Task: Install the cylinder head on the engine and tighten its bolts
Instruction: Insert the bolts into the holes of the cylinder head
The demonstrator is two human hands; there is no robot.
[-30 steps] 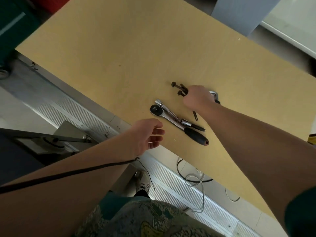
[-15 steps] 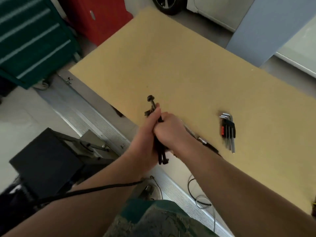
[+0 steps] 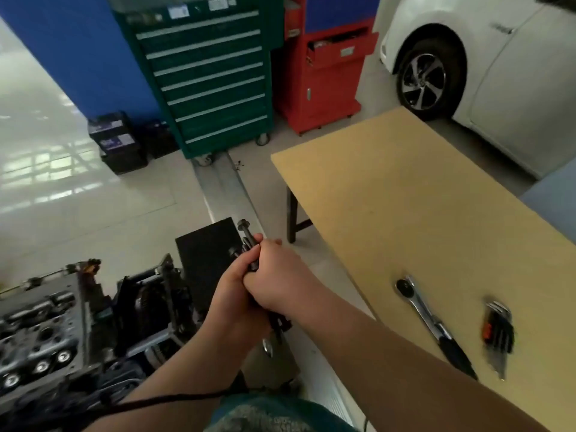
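Head view: left hand (image 3: 232, 294) and right hand (image 3: 274, 275) both clenched around long dark flanged bolts (image 3: 246, 238).

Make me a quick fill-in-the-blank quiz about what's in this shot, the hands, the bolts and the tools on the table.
1. Both hands, left hand and right hand, grip a bundle of dark ____.
2. The ratchet wrench lies on the tan ____.
3. Beside the ratchet wrench lies a set of ____ keys.
4. The tool chest with many drawers is ____ in colour.

Missing words: bolts; table; hex; green
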